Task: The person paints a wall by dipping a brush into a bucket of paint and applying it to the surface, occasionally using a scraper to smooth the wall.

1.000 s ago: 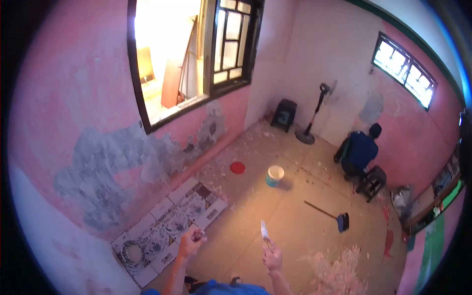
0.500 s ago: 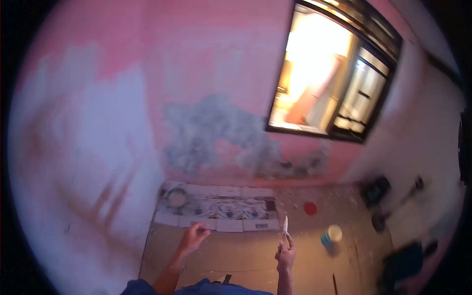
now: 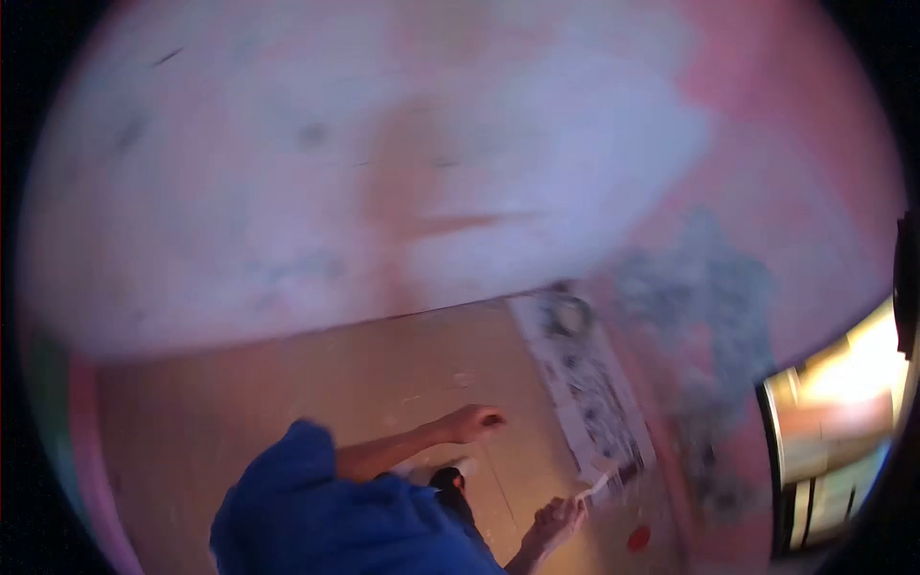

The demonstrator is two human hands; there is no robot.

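Observation:
My right hand (image 3: 556, 523) is closed round the handle of a putty knife (image 3: 596, 483). Its pale blade points up and right, over the near end of a printed sheet (image 3: 586, 393) on the floor; motion smears its outline. To the left, my left hand (image 3: 468, 423) hovers above the bare floor with its fingers curled in and nothing visible in them. A round, pale container (image 3: 569, 314) rests on the far end of the sheet.
Ahead rises a patchy white wall (image 3: 287, 211). To the right are a pink wall with grey patches (image 3: 704, 287) and a bright window (image 3: 843, 393). A red round lid (image 3: 639, 539) lies on the tan floor (image 3: 287, 383).
My view has swung left, from the window wall to the white wall. The blue-and-white tub has left the view. My right hand still holds the putty knife; my left fingers stay curled.

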